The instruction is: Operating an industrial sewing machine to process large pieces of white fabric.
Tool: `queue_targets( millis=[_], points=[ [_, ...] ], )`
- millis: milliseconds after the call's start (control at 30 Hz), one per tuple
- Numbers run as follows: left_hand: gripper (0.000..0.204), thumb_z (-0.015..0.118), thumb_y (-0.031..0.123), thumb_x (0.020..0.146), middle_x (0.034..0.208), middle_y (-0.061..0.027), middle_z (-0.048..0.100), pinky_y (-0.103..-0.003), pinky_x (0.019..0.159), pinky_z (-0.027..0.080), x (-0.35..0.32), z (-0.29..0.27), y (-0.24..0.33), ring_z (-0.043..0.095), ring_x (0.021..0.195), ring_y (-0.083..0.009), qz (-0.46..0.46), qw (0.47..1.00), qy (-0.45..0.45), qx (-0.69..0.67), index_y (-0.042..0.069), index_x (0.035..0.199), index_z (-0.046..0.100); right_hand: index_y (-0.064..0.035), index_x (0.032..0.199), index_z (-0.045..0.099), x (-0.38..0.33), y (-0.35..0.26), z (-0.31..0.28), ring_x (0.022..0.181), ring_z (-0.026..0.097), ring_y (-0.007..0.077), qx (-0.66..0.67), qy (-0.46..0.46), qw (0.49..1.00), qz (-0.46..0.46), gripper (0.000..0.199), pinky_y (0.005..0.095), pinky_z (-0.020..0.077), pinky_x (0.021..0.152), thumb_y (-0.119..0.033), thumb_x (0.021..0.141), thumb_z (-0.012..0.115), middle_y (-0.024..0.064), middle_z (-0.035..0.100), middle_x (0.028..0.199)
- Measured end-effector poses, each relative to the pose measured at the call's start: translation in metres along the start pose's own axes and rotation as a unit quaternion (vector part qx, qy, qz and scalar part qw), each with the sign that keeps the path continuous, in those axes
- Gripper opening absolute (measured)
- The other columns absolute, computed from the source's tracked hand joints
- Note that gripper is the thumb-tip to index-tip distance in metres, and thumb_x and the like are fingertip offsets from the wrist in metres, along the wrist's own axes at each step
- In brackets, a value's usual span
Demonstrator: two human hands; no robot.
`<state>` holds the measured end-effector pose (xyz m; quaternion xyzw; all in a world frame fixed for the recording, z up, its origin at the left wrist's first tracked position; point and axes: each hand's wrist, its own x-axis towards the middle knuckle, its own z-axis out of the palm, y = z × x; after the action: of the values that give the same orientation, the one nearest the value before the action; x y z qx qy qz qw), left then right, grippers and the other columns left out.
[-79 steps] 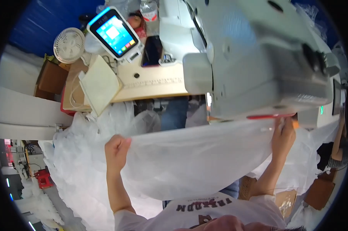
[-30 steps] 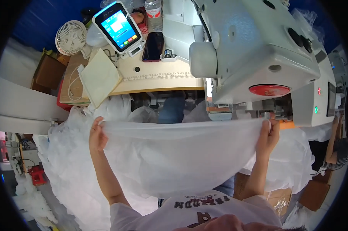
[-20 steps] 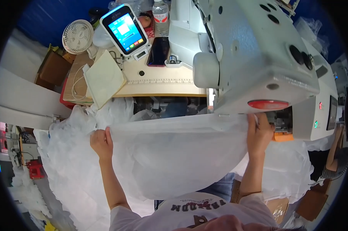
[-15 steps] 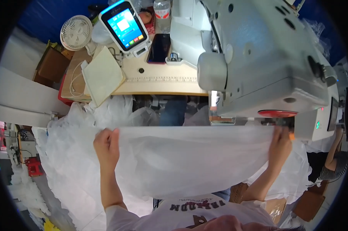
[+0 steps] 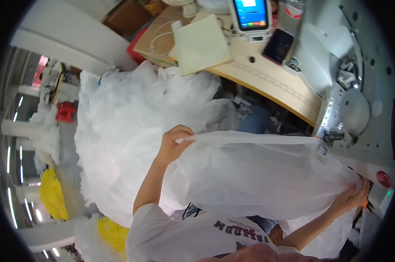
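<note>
A sheer white fabric [image 5: 250, 179] stretches across in front of me, its folded upper edge running to the metal presser foot [image 5: 323, 147] of a sewing machine [image 5: 354, 109]. My left hand [image 5: 174, 143] pinches that edge at its left end, thumb and fingers closed. To the right of the presser foot, my right hand [image 5: 351, 198] is closed on the fabric's right part. Beside its fingers shows a small orange and black tool [image 5: 367, 204]. Whether the tool is in the right hand cannot be made out.
A big heap of white fabric [image 5: 119, 131] lies at the left. On the wooden table [image 5: 267, 87] are a paper pad [image 5: 202, 43], a phone [image 5: 278, 46], a lit screen [image 5: 251, 15] and a bottle [image 5: 292, 17]. Farther left are a red stool [image 5: 66, 112] and yellow fabric [image 5: 53, 194].
The view has turned left, so the table and machine appear rotated. My right hand has moved lower, toward me, away from the upper edge; my left hand still pinches that edge.
</note>
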<state>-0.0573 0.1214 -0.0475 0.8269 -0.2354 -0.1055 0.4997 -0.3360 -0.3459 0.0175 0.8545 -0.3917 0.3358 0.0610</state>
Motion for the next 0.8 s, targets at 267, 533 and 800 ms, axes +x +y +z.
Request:
queue_targets(
  millis=[267,533,800],
  points=[
    [0.011,0.059,0.004,0.082,0.064,0.0005,0.054,-0.022,0.05,0.039,-0.006,-0.042,0.003,0.051,0.058,-0.007,-0.237,0.936,-0.078,-0.247,0.001,0.072,0.059,-0.0025,0.116,0.058,-0.026,-0.064,0.016,0.107,0.052,0.0337,0.153,-0.027,0.987,-0.048,0.036,0.0348,0.0376,0.095,-0.027,0.093,0.045,0.0161,0.055,0.121],
    [0.012,0.052,0.001,0.084,0.072,-0.0047,0.06,-0.026,0.057,0.044,0.004,-0.02,0.012,0.055,0.063,-0.0114,-0.127,0.989,0.081,0.017,-0.002,0.089,0.062,0.0032,0.114,0.055,0.004,-0.103,-0.041,0.1,0.057,0.0336,0.071,-0.362,0.923,0.107,0.05,0.0352,0.0428,0.087,-0.037,0.085,0.06,0.0202,0.06,0.108],
    [0.006,0.056,0.003,0.083,0.073,-0.0077,0.062,-0.026,0.058,0.045,0.07,0.009,-0.038,0.059,0.067,-0.0163,0.186,0.916,0.185,0.304,-0.001,0.084,0.06,0.0019,0.098,0.063,-0.004,-0.097,-0.032,0.091,0.063,0.0269,0.228,-0.296,0.917,0.14,0.034,0.0355,0.0471,0.076,-0.027,0.081,0.065,0.0164,0.064,0.099]
  ],
)
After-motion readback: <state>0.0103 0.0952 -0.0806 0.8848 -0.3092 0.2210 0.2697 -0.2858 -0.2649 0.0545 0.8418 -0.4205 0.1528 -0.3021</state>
